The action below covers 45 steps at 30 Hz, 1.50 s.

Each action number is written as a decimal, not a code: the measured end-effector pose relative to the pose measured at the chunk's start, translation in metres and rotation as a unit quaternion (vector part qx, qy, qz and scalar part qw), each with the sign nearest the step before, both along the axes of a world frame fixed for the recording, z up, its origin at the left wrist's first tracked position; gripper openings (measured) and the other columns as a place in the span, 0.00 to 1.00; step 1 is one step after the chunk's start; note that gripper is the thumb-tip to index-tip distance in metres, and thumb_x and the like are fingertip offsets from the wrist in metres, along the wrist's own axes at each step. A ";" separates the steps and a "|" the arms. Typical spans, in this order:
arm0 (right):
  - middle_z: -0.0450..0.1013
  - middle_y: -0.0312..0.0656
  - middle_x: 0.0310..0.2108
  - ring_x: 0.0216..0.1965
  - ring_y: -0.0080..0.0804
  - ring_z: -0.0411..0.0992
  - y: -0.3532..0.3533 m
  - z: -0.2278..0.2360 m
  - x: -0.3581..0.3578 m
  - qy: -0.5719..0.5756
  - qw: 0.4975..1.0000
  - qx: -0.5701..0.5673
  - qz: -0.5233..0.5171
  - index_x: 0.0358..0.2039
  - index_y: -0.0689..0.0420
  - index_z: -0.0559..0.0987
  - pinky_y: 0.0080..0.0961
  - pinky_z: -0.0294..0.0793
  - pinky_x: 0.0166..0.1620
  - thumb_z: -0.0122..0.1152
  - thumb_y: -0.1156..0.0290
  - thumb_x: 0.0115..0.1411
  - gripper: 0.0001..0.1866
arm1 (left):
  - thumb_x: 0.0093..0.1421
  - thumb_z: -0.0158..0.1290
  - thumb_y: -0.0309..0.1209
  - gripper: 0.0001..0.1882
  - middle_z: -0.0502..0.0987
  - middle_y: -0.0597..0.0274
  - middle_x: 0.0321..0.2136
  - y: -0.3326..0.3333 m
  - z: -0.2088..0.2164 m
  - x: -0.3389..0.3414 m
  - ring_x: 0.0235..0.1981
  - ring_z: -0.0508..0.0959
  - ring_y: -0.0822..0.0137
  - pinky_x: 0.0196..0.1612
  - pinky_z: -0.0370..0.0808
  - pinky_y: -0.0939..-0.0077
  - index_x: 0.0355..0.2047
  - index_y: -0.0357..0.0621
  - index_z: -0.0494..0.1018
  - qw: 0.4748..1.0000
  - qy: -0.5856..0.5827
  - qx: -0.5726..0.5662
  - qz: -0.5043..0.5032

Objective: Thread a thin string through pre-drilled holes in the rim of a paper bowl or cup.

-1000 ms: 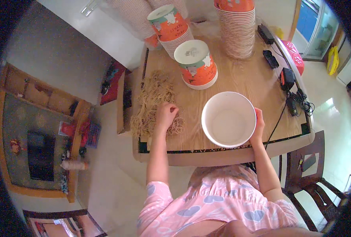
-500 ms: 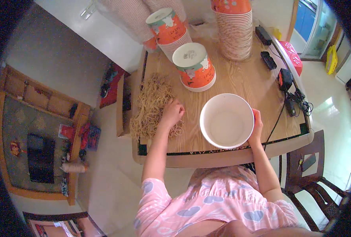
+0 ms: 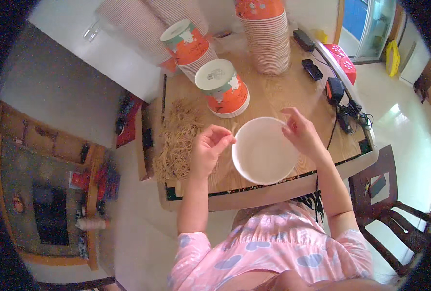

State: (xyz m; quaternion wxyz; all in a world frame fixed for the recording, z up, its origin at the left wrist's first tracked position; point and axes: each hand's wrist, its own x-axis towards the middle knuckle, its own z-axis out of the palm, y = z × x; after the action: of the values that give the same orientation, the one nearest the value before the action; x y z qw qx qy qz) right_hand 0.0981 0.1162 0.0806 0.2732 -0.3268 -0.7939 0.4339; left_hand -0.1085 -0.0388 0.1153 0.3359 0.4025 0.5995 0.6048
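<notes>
An open white paper bucket (image 3: 266, 155) stands at the near edge of the table, its mouth facing up and nothing visible inside. At its left rim is my left hand (image 3: 209, 148), thumb and forefinger pinched together; a faint pale sliver shows by the fingertips, too small to name. My right hand (image 3: 305, 135) hovers over the right rim, fingers apart and holding nothing. A heap of tangled tan strands (image 3: 176, 145) lies left of my left hand. Just beyond the white bucket, an orange and green printed paper bucket (image 3: 227, 99) sits upside down.
Behind stand a second upturned stack of printed buckets (image 3: 189, 48) and a tall nested stack (image 3: 269, 46). Black adapters with tangled cables (image 3: 346, 116) lie along the table's right side. A dark wooden chair (image 3: 378, 189) stands to the right, a red stool (image 3: 340, 62) beyond the table.
My left hand has come up from the tan strands to the white bucket's left rim. My right hand has let go of the bucket's side and risen over the rim. The view has shifted slightly.
</notes>
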 end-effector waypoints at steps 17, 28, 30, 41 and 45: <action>0.71 0.41 0.26 0.24 0.29 0.70 -0.080 0.018 0.051 0.128 0.973 0.182 -0.064 0.49 0.56 0.69 0.23 0.70 0.27 0.65 0.74 0.47 0.26 | 0.53 0.52 0.17 0.05 0.73 0.69 0.29 0.013 0.014 0.075 0.32 0.73 0.80 0.35 0.70 0.88 0.29 0.39 0.74 0.985 0.053 -0.045 -0.158; 0.72 0.40 0.27 0.28 0.29 0.72 -0.080 -0.002 0.048 0.196 0.977 0.063 -0.056 0.30 0.60 0.75 0.23 0.71 0.32 0.64 0.81 0.45 0.10 | 0.52 0.53 0.16 0.05 0.73 0.66 0.29 -0.001 0.011 0.075 0.32 0.73 0.78 0.35 0.70 0.86 0.29 0.37 0.74 0.982 0.060 -0.055 -0.168; 0.73 0.39 0.26 0.28 0.29 0.72 -0.081 0.005 0.036 0.230 0.967 0.080 -0.071 0.30 0.60 0.75 0.23 0.70 0.32 0.64 0.80 0.45 0.10 | 0.52 0.54 0.16 0.04 0.73 0.65 0.29 0.000 0.014 0.080 0.31 0.73 0.78 0.35 0.71 0.86 0.28 0.37 0.74 0.980 0.054 -0.048 -0.187; 0.72 0.40 0.22 0.26 0.30 0.71 -0.076 0.001 0.053 0.168 0.984 0.054 0.026 0.25 0.60 0.78 0.24 0.70 0.29 0.64 0.78 0.47 0.04 | 0.51 0.56 0.18 0.02 0.74 0.66 0.26 -0.002 0.009 0.082 0.27 0.71 0.80 0.30 0.68 0.88 0.25 0.37 0.74 0.979 0.124 -0.062 -0.152; 0.71 0.40 0.22 0.25 0.32 0.70 -0.073 -0.005 0.052 0.181 0.983 0.033 -0.006 0.26 0.60 0.77 0.25 0.68 0.27 0.63 0.77 0.48 0.04 | 0.50 0.57 0.18 0.08 0.74 0.64 0.29 -0.001 0.003 0.078 0.29 0.73 0.76 0.32 0.70 0.85 0.32 0.38 0.74 0.968 0.183 -0.081 -0.151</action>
State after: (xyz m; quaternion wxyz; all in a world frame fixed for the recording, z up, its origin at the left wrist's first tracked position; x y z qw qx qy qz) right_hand 0.1497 0.0434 0.0757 0.4261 -0.2385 -0.7431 0.4575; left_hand -0.0306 -0.0395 0.1186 0.3395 0.5640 0.6301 0.4119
